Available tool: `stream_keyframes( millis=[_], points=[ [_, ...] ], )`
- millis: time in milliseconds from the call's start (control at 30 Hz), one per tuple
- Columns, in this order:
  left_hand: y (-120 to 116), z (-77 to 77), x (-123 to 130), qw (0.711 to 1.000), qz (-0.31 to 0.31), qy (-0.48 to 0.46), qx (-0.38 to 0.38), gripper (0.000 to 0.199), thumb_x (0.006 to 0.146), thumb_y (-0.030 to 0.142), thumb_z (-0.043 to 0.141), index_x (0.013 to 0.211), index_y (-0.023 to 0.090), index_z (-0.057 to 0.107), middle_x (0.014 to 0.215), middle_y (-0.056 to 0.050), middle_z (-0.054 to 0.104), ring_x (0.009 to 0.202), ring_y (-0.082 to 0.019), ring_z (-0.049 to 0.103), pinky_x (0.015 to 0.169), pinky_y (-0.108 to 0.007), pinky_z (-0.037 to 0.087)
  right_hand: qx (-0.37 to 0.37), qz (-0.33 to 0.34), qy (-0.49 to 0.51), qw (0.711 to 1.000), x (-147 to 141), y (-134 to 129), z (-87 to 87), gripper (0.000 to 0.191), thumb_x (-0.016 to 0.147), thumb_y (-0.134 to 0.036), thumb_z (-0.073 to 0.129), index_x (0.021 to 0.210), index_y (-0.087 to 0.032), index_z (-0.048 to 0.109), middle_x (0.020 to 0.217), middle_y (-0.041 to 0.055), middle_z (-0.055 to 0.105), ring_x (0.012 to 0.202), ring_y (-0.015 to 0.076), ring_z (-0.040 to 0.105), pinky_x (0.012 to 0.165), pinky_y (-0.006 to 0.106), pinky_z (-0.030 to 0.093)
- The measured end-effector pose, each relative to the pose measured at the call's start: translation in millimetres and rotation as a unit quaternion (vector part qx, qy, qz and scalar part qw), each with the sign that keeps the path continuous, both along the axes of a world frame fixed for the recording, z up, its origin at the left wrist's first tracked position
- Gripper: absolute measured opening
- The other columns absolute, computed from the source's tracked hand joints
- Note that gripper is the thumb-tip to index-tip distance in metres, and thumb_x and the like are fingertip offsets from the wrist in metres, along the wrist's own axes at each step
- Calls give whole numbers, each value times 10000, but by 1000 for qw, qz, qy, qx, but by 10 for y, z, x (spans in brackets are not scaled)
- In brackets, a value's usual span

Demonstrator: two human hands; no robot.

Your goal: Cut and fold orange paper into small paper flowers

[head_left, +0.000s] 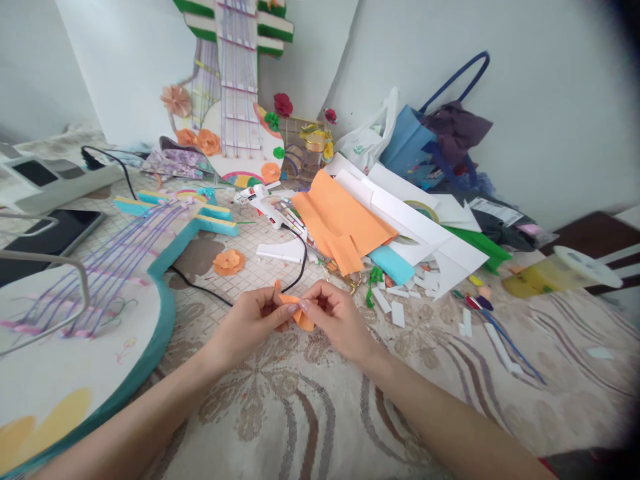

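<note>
Between my two hands, above the front middle of the patterned tablecloth, is a small piece of orange paper (pixel 304 321). My left hand (pixel 257 319) pinches its left side, and my right hand (pixel 336 316) pinches it from the right, the thumbs almost meeting. An orange paper flower (pixel 229 262) lies just beyond my left hand. Past my right hand is a larger orange sheet (pixel 340 213) on top of white sheets (pixel 425 233). A white glue gun (pixel 265 205) lies farther back, its black cable curving down behind my hands.
A guitar-shaped craft with turquoise sides (pixel 167 313) fills the left. Another decorated guitar shape (pixel 240 127) stands at the back. White scraps (pixel 397 313) and a blue stick (pixel 515 347) lie right. A plastic cup (pixel 530 277) lies on its side. A phone (pixel 55 233) rests far left.
</note>
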State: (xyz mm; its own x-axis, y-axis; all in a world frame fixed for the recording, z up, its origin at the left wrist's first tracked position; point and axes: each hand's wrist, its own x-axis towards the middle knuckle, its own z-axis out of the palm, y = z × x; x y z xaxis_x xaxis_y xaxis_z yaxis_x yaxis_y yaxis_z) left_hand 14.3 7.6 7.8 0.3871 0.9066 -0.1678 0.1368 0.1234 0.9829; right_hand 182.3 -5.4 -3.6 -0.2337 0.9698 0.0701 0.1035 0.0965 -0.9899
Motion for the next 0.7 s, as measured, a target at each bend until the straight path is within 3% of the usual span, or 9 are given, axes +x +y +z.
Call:
stream_keyframes(
  millis=[267, 700],
  points=[
    [-16, -15, 12, 998, -52, 15, -41, 267, 753, 406, 612, 721, 143, 648, 636, -22, 634, 581, -135, 564, 566, -238, 442, 21, -18, -23, 999, 3, -6, 0, 176, 832, -309, 557, 725, -169, 545, 655, -12, 514, 597, 111, 467, 558, 222, 377],
    [-33, -90, 11, 996, -78, -5, -43, 108, 741, 281, 624, 713, 177, 626, 643, 6, 618, 584, -121, 552, 555, -221, 420, -22, -26, 12, 999, -15, -11, 0, 177, 812, -311, 577, 713, -174, 524, 638, -25, 485, 564, 98, 437, 520, 210, 360]
  ],
)
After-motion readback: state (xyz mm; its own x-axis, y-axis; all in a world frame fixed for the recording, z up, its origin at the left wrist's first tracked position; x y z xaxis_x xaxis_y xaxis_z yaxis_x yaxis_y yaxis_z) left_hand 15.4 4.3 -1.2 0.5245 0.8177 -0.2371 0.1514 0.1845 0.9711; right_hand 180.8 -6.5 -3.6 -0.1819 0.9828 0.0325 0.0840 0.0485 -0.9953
